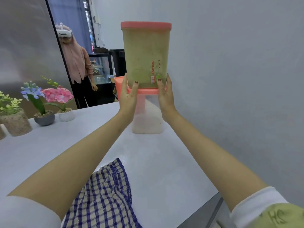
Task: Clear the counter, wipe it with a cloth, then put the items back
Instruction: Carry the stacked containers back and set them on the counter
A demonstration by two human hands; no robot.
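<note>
Both your hands are up at centre frame: your left hand (130, 96) and right hand (165, 94) clasp the bottom of the tall green container (145, 55) from either side, thumbs on its front face. It stands upright with its pink lid on. Its base sits right at the pink lid of the white container (148, 119) below; touching or just above, you can't tell. That lower one stands on the counter (172, 162), close to the wall (230, 63) on the right. Behind your left hand a third pink-lidded tub (118, 83) peeks out. At bottom centre the blue checked cloth (105, 191) lies crumpled between your forearms. On the left edge stand three flower pots (44, 119), well apart from the containers. In the upper left, another person (77, 63) stands beyond the counter.
</note>
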